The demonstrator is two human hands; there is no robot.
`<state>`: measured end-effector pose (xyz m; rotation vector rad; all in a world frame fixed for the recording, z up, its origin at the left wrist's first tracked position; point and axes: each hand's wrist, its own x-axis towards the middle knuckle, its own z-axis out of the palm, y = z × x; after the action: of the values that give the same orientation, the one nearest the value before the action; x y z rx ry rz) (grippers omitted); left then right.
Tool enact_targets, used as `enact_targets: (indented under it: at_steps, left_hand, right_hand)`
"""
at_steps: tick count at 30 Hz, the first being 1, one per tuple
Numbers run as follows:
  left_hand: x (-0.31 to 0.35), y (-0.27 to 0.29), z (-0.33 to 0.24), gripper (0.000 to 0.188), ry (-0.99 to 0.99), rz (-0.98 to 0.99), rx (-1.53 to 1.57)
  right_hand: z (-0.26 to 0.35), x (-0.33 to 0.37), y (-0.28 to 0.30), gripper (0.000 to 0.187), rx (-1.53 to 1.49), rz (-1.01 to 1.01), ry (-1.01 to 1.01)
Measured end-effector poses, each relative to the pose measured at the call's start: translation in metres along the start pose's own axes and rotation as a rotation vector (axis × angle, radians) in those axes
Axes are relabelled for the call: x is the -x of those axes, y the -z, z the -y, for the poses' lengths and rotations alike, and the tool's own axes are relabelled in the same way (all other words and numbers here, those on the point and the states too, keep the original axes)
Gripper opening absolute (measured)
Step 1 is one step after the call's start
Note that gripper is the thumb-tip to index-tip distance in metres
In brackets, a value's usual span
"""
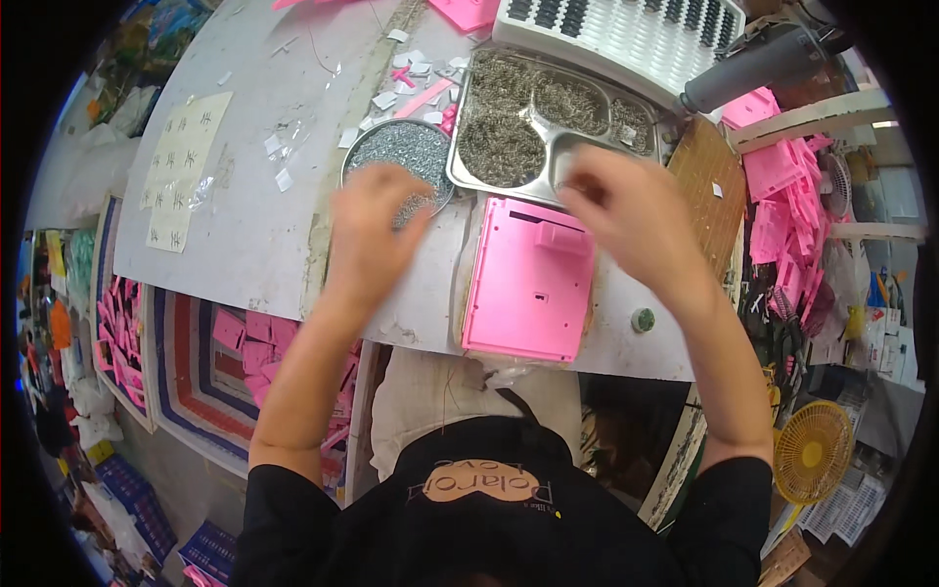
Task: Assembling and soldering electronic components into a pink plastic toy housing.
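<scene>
The left hand [380, 230] hangs over the near side of a round dish [451, 186] full of small silvery metal pieces [391, 147], its fingers bent and its thumb set apart from them; the hand is blurred, and I cannot tell whether it pinches anything. The right hand [631, 210] is above the near right corner of a metal tray [504, 191] with compartments, its thumb and forefinger curled close to one another with a narrow space between — whether something small sits there I cannot tell. Small wiry brownish pieces [499, 147] fill the tray's large left compartment and others behind it. A pink plastic panel [518, 293] lies flat on the pale table [264, 235] at the near edge, between the two forearms and just below the tray, with a raised block near its upper right corner. A small round green item [643, 320] is to the right of the panel. Beyond the tray stands a white rack [665, 59] with rows of dark pieces, and a grey cylindrical tool [753, 73] reaches in beside it. Off to the left, a handwritten paper sheet [181, 171] lies on the table.
</scene>
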<state>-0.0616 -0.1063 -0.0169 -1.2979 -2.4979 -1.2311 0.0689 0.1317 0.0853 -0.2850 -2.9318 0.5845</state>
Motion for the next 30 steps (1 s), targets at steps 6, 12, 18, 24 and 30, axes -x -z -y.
enact_targets:
  at_steps: [6, 12, 18, 24, 30]
  left_hand:
    - [-0.016, 0.006, 0.021, 0.011, 0.118, 0.090, -0.397]
    - [-0.015, 0.003, 0.030, 0.010, 0.108, -0.020, -0.270]
    - [-0.009, 0.006, -0.035, 0.010, 0.293, 0.279, 0.320]
    - [0.007, -0.002, -0.037, 0.006, 0.135, 0.212, 0.180]
    - [0.013, -0.007, -0.037, 0.007, 0.308, 0.269, 0.342]
  right_hand:
    - [0.033, -0.108, -0.099, 0.012, 0.450, 0.044, 0.527]
    - [0.047, -0.120, -0.119, 0.015, 0.446, 0.105, 0.495]
    - [0.033, -0.127, -0.122, 0.015, 0.366, -0.045, 0.529]
    - [-0.003, -0.074, -0.047, 0.014, -0.262, -0.267, 0.330]
    - [-0.074, 0.034, -0.025, 0.016, -0.704, -0.008, -0.391]
